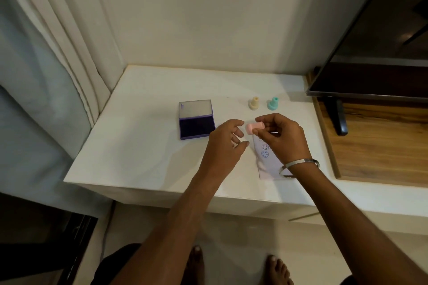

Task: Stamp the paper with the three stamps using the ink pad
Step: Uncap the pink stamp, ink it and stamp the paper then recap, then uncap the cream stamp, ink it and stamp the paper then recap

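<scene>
My right hand (281,136) pinches a pink stamp (253,127), held on its side above the white counter (143,146). My left hand (225,143) hovers just left of the stamp, fingers apart and holding nothing. Below the hands lies a strip of paper (269,162) with two blue smiley prints showing; my right hand covers its top. The purple ink pad (196,126) lies open to the left, its clear lid tipped back. A cream stamp (254,103) and a teal stamp (272,103) stand upright behind the hands.
A dark television screen (375,37) stands on a wooden surface (370,143) to the right, its stand foot close to the counter's edge. A wall and a curtain (69,53) close off the back and left. My bare feet show on the floor below.
</scene>
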